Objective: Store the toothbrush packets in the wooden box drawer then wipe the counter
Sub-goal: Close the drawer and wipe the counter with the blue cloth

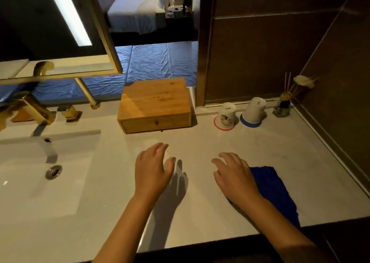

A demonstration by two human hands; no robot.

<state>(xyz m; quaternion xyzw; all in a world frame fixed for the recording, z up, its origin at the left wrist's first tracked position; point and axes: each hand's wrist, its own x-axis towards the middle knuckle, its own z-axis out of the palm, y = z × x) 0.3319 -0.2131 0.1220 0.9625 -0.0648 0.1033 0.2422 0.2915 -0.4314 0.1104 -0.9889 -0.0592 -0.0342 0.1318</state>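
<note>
The wooden box (154, 102) stands at the back of the white counter (200, 142), and its drawer (156, 123) is closed. My left hand (153, 168) hovers over the counter in front of the box with relaxed, spread fingers. A faint pale, thin shape lies under its fingertips; it is too blurred to tell whether it is a toothbrush packet. My right hand (234, 174) is beside it to the right, fingers spread, holding nothing. A blue cloth (276, 192) lies flat on the counter, partly under my right wrist.
A white sink (40, 172) with a gold tap (30, 106) is on the left. Two upturned cups (226, 116) (254, 110) and a reed diffuser (283, 106) stand at the back right by the dark wall. The counter's front edge runs below my forearms.
</note>
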